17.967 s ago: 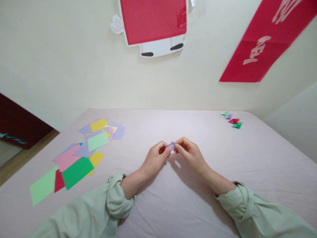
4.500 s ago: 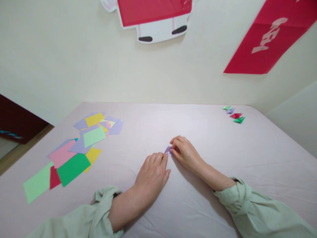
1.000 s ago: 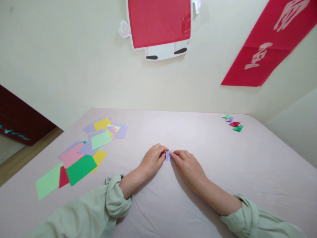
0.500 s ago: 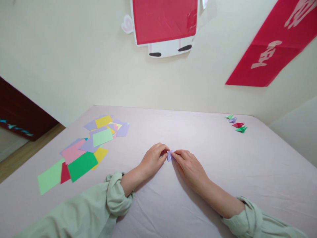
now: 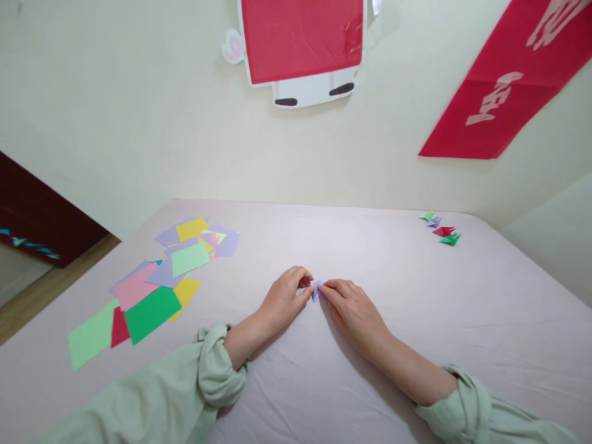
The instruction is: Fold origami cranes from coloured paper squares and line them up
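Note:
A small folded piece of light purple paper is between my two hands near the middle of the table. My right hand pinches its right side between thumb and fingertips. From the left, my left hand has its thumb and curled fingers at the paper's left edge. The fingertips cover part of the paper, so its exact folds are hard to make out.
Loose coloured paper sheets lie overlapping at the left of the cloth-covered table. Several small folded paper figures, green, purple and red, sit in a row at the back right. Behind the table rises a wall with red decorations.
My left index finger has lifted slightly from the paper's top edge. My right hand keeps its pinch in nearly the same place. The view has shifted a little.

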`<act>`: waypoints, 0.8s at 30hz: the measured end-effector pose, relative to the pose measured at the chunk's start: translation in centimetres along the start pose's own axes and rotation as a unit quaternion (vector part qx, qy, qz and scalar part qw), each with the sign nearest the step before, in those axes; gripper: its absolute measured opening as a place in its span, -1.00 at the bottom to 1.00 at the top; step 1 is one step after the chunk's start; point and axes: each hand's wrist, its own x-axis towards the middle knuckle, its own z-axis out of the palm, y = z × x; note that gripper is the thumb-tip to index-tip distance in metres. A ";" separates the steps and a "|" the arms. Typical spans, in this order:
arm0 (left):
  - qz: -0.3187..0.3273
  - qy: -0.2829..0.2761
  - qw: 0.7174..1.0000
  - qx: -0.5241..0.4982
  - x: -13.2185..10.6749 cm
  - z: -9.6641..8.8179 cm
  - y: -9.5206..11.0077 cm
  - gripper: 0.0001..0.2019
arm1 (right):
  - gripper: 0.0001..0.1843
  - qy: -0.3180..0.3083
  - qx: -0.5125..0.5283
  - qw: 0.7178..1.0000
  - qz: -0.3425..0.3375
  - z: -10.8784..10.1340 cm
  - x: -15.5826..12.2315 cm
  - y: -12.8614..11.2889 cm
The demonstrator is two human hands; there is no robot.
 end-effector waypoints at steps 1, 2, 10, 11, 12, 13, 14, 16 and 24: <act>-0.001 0.001 1.000 0.001 0.0 0.0 0.1 -0.94 | -0.57 0.001 0.001 1.000 -0.001 0.0 0.0 0.0; 0.002 0.000 1.000 0.001 0.0 -0.1 0.1 -0.95 | -0.57 0.003 0.002 1.000 -0.001 0.0 0.0 0.0; 0.041 -0.019 0.999 -0.014 0.0 0.0 0.0 -0.90 | -0.65 0.012 0.016 1.000 0.001 -0.2 0.0 -0.1; 0.042 -0.021 0.999 -0.015 0.0 0.0 -0.1 -0.90 | -0.68 0.015 0.019 1.000 0.002 -0.2 0.0 -0.2; 0.043 -0.022 0.999 -0.015 0.0 0.1 -0.1 -0.90 | -0.71 0.018 0.025 1.000 0.006 -0.3 0.1 -0.2; 0.044 -0.024 0.999 -0.015 0.0 0.1 -0.1 -0.90 | -0.74 0.018 0.033 0.999 0.012 -0.4 0.1 -0.3; 0.044 -0.026 0.999 -0.014 0.0 0.1 -0.1 -0.90 | -0.77 0.018 0.043 0.999 0.022 -0.5 0.2 -0.3; 0.044 -0.032 0.998 -0.011 0.0 0.2 0.0 -0.91 | -0.82 0.016 0.075 0.996 0.044 -0.6 0.4 -0.4; 0.058 -0.047 0.997 0.011 0.1 0.7 0.4 -0.95 | -0.83 0.050 0.177 0.978 0.093 0.0 1.2 0.3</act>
